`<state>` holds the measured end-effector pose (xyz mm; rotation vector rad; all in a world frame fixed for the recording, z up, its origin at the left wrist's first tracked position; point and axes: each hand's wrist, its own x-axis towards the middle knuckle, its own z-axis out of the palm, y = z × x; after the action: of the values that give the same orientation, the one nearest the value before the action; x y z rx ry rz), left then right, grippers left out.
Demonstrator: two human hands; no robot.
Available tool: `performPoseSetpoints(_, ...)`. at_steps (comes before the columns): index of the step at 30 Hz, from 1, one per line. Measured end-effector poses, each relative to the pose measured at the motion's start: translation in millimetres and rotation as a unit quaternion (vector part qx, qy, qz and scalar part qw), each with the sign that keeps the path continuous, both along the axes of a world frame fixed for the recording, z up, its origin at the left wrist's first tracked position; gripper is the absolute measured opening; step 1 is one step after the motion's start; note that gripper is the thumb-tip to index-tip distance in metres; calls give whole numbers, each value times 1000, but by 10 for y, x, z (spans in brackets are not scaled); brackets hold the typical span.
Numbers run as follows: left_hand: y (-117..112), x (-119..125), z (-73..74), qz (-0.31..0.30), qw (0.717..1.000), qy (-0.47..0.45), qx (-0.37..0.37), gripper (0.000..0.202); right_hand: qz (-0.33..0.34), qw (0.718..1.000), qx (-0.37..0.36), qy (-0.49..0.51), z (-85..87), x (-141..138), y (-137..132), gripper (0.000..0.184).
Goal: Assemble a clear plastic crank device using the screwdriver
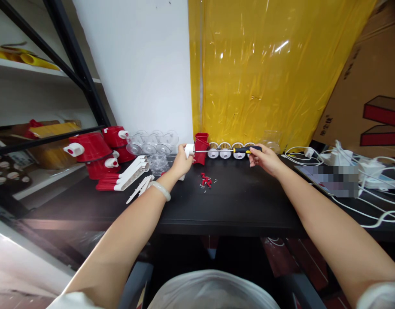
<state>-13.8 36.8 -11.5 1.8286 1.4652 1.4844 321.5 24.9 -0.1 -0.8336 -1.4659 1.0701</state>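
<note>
Hands are working at the far edge of a black table (242, 206). The left hand (181, 163) is curling shut around a white piece (189, 149), pressing it against a red part (201, 148) just behind. The right hand (264, 159) is closing fully on the yellow-and-black handle of a screwdriver (229, 150). Its shaft is running level to the left, with the tip meeting the white piece.

Progress, as a judgement, is looking partway. One piece is under the driver, while a small heap of screws (206, 181) and red bits is lying loose between the hands (whether the screw in hand is seated cannot be told). Red housings (89, 148), clear cups (152, 143) and white slats (131, 171) are sitting in groups at the left, apart from each other.

The table's near half is showing dark and matt. A yellow plastic sheet (265, 64) is hanging behind, against a white wall. A cardboard box (371, 86) is leaning at the right over a tangle of white cables (361, 171). A black metal rack (75, 56) is standing at the left.
</note>
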Motion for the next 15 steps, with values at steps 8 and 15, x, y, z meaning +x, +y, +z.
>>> performPoseSetpoints(8,-28,19,27,-2,1000,-2,-7,49,-13,999,35,-36,-46,50,68,44)
performPoseSetpoints(15,-28,10,14,-3,1000,7,2,48,-50,994,58,-79,-37,39,64,49)
